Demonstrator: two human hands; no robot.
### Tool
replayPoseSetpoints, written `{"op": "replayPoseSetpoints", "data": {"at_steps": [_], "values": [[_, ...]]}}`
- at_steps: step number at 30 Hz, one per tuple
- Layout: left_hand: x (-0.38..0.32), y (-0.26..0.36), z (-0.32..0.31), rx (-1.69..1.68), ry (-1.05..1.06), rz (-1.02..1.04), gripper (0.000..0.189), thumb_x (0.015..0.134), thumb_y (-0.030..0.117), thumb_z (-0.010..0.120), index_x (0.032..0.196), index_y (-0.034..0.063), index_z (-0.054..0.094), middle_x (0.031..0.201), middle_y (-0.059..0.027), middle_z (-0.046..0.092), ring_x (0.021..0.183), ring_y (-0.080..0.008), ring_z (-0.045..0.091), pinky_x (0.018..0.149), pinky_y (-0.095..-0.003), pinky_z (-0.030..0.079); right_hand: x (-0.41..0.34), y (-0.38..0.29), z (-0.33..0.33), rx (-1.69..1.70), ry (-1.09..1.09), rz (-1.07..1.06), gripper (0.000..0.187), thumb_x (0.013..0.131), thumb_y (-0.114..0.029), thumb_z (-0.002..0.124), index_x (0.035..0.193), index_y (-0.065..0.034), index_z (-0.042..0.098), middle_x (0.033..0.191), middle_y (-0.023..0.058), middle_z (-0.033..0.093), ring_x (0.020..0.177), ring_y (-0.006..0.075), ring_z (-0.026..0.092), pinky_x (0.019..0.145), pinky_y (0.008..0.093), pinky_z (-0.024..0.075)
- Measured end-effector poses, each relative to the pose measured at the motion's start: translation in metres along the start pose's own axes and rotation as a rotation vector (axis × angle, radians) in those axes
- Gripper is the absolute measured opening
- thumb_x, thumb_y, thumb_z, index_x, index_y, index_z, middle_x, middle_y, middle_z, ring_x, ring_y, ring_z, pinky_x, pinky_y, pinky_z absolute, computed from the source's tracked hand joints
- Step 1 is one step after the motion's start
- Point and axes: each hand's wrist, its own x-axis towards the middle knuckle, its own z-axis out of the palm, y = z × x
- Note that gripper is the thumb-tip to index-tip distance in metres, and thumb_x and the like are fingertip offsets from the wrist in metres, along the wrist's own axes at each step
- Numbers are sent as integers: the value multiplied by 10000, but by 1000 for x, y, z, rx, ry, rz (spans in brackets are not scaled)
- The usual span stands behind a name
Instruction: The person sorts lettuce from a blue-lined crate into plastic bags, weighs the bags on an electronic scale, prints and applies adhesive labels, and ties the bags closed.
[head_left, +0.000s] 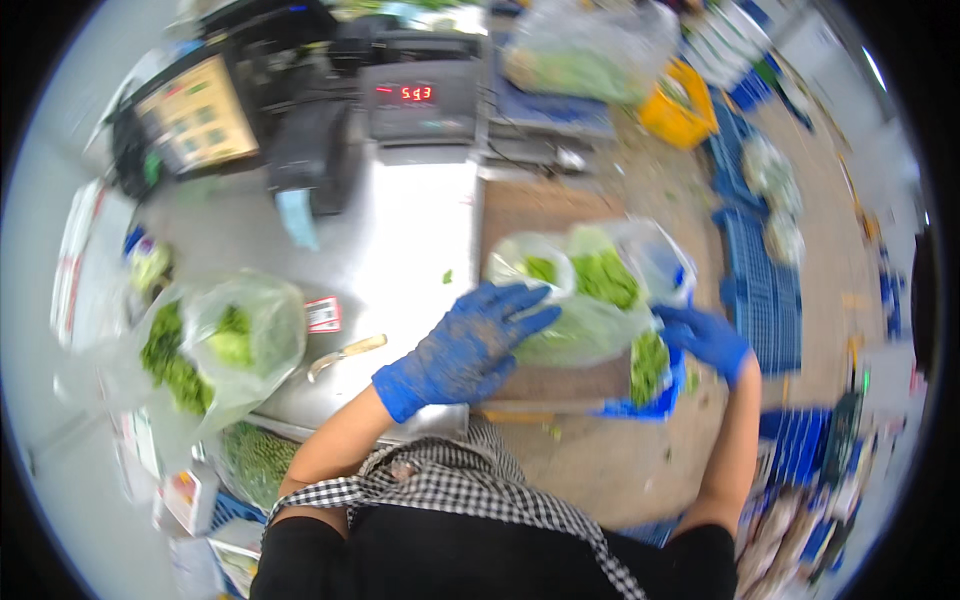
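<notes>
A clear plastic bag (577, 330) of green leafy lettuce (604, 277) lies on a brown board before me. My left hand (465, 349), in a soiled blue glove, reaches over the bag's left side with fingers spread and fingertips against the plastic. At the bag's right edge is my right hand (705, 341), also gloved in blue; its fingertips are blurred against the plastic, so a grip there cannot be made out. Loose lettuce leaves (647, 367) hang below that hand beside a blue crate edge (645, 409).
On the steel table (420, 225) lie a curved knife (349, 354), a printed label (323, 314) and another bag of greens (225, 337). Behind stand a scale display (420, 97), a label printer (311, 150) and a monitor (199, 112). Blue pallets (761, 292) lie on the floor at right.
</notes>
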Motion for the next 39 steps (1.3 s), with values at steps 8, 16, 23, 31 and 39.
{"op": "replayPoseSetpoints", "data": {"at_steps": [8, 16, 23, 31, 39], "values": [[-110, 16, -44, -215, 25, -125, 626, 766, 142, 544, 1358, 82, 348, 1354, -183, 380, 1192, -354, 414, 999, -437, 332, -35, -98, 39, 529, 14, -59, 459, 794, -140, 626, 1229, -30, 530, 966, 117, 654, 897, 194, 613, 809, 306, 465], [-290, 32, -158, -540, 77, 95, 415, 783, 229, 614, 1147, 32, 583, 1094, -137, 619, 962, -274, 602, 876, -395, 438, 32, -258, 71, 440, -216, -365, 435, 816, -109, 610, 1229, -6, 522, 855, 94, 651, 796, 158, 610, 751, 286, 474], [-479, -11, -244, -634, 713, 368, 265, 789, 365, 635, 751, 115, 556, 704, -36, 519, 620, -185, 454, 610, -319, 334, 135, -254, 128, 490, 68, -67, 311, 827, -79, 536, 1126, -9, 589, 914, 41, 646, 813, 149, 607, 757, 297, 495], [-540, -61, -248, -553, 1282, -182, 369, 788, 408, 585, 762, 51, 495, 693, -50, 433, 587, -221, 396, 596, -345, 340, 214, -332, 106, -103, 313, 119, 328, 793, -256, 608, 1071, -82, 595, 909, 134, 637, 820, 240, 625, 741, 334, 492], [-525, -90, -235, -622, 1276, -484, 536, 784, 442, 607, 991, -51, 568, 857, -177, 613, 708, -248, 594, 702, -374, 479, 345, -476, 100, -808, 161, -524, 663, 710, -153, 652, 1317, -172, 385, 1414, 215, 264, 908, 357, 597, 770, 417, 503]]}}
